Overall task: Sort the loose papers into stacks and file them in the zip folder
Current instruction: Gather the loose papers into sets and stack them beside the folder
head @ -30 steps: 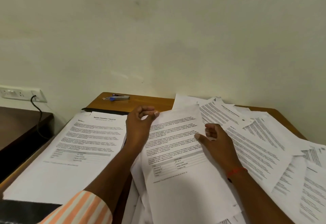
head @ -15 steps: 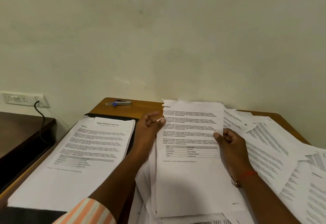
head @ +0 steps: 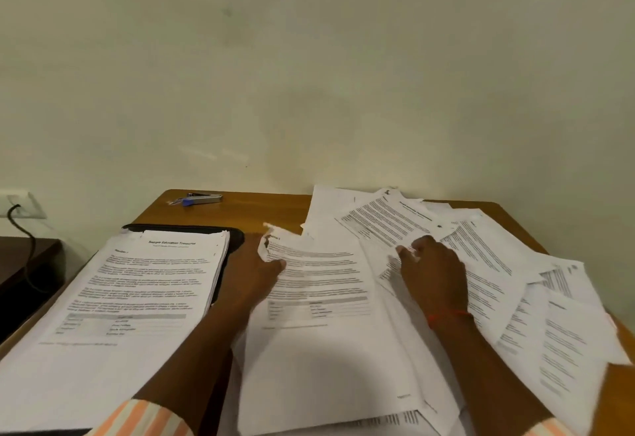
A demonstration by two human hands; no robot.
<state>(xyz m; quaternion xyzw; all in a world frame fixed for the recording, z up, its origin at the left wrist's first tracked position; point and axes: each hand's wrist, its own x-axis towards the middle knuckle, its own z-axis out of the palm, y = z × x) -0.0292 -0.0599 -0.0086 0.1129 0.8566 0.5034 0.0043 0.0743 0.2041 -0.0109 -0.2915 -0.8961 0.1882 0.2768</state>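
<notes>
Pale plaster wall (head: 309, 75) behind, and a wooden desk (head: 261, 209) pushed up against it. At the left lies the black zip folder (head: 235, 241), mostly buried under a squared stack (head: 137, 291) of printed pages. Just right of the folder, the left hand (head: 252, 272) pinches the crumpled top corner of one sheet (head: 319, 301). Further right of the folder, the right hand (head: 434, 276) rests on the fanned loose papers (head: 522, 284); whether it grips one I cannot tell. Thin, limp, smooth paper, I'd judge: light, easily creased, apt to slide off its neighbours. It is better taken along a flat edge than by a corner.
</notes>
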